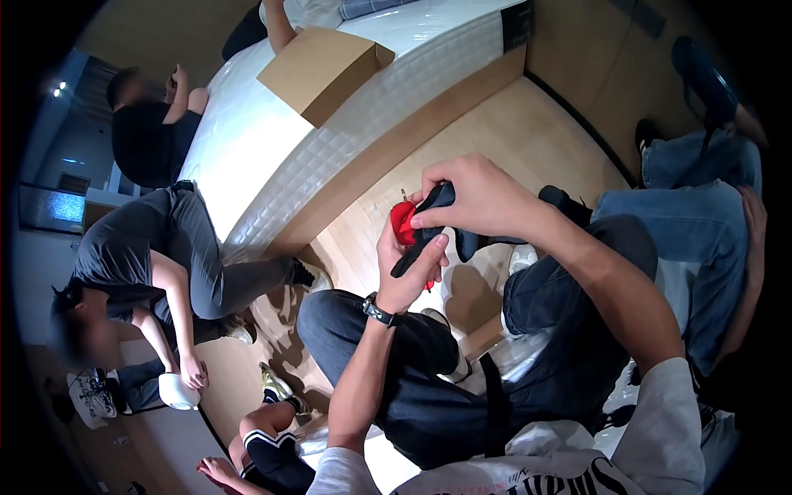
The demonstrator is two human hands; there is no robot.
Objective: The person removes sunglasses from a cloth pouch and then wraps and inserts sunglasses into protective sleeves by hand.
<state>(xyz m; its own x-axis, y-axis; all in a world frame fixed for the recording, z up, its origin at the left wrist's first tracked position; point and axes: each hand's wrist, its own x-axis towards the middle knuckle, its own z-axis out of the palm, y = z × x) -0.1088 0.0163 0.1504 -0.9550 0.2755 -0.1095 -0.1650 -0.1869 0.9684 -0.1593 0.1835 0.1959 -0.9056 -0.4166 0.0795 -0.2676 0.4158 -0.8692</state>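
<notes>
Near the middle of the head view, my left hand [402,266] holds a red object [403,221], its fingers wrapped round it, with a dark band on the wrist. My right hand [474,196] comes from the right and pinches a black, soft-looking piece [436,200] against the red object. A dark strip of the same piece runs down across my left palm, under the thumb. A small metal tip sticks up above the red object. What exactly the two things are cannot be made out.
A cardboard box [326,73] sits on a white mattress [256,140] beyond my hands. People sit at the left, one holding a white rounded object [178,391]. Another person in blue jeans [672,210] is close at the right. Light wood floor [487,124] lies between.
</notes>
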